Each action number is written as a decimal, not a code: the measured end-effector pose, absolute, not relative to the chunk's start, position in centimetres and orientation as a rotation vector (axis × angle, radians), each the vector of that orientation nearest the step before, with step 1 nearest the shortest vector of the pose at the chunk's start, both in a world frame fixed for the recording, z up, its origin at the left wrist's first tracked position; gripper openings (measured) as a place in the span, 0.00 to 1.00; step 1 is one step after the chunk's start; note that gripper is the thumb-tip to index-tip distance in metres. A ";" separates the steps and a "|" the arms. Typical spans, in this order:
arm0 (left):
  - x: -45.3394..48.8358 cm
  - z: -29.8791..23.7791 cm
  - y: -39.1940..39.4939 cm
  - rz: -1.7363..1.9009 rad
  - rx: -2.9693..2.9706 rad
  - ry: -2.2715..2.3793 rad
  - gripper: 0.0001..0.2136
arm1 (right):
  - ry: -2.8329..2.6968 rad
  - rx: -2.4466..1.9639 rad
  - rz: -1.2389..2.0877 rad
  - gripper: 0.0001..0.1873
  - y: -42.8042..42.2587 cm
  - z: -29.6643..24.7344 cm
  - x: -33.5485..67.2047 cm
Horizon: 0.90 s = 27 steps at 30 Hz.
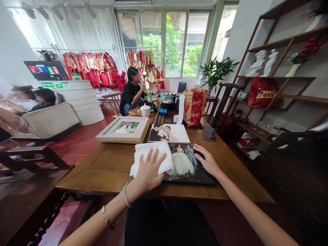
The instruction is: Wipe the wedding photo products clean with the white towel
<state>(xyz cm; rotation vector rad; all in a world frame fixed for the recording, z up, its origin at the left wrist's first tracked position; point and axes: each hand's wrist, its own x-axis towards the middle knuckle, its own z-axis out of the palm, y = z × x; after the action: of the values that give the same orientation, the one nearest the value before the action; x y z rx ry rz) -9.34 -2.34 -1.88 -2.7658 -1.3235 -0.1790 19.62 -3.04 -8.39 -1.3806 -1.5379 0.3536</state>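
Observation:
My left hand (151,169) lies with fingers spread on a folded white cloth (139,150), pressing it down over the left part of a dark wedding photo panel (184,162). On the panel's right edge rests my right hand (207,160), its fingers stretched out and a ring on one of them. The panel pictures a couple, one in a white gown, against dark foliage. Just behind it lies a second, paler photo panel (169,132) of a couple. A pale wooden picture frame (104,133) holding a small photo sits behind and left of the cloth.
All these lie on a brown wooden table (102,167). Farther back are a white lidded cup (144,110), a red and brown paper bag (194,107) and a small dark card (209,133). A seated person (132,90) is beyond the table. Wooden shelves (279,77) stand at right.

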 end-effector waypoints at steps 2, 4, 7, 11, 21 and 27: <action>-8.6 -1.8 -1.3 -0.192 -2.744 -1.333 0.29 | -1.544 -1.378 0.364 0.18 -3.0 -8.4 19.6; -8.0 -1.8 -0.3 -0.195 -2.721 -1.338 0.28 | -1.553 -1.383 0.377 0.18 -2.8 -8.5 19.6; -7.5 -1.8 1.2 -0.209 -2.688 -1.341 0.28 | -1.564 -1.395 0.390 0.18 -2.4 -8.6 19.5; -7.2 -2.3 2.9 -0.261 -2.650 -1.340 0.26 | -1.568 -1.397 0.383 0.18 -2.1 -8.8 19.3; -8.6 -3.1 0.1 -0.226 -2.758 -1.265 0.29 | -1.549 -1.391 0.362 0.18 -2.5 -9.6 19.7; -10.3 -2.3 -4.2 -0.152 -2.871 -1.163 0.35 | -1.534 -1.380 0.356 0.18 -2.5 -8.9 19.6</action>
<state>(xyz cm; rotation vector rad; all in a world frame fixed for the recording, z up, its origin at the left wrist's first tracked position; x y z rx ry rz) -10.31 -4.25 -2.32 -2.8712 -1.1629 -0.1523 19.55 -2.52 -8.89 -1.3803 -1.5345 0.3562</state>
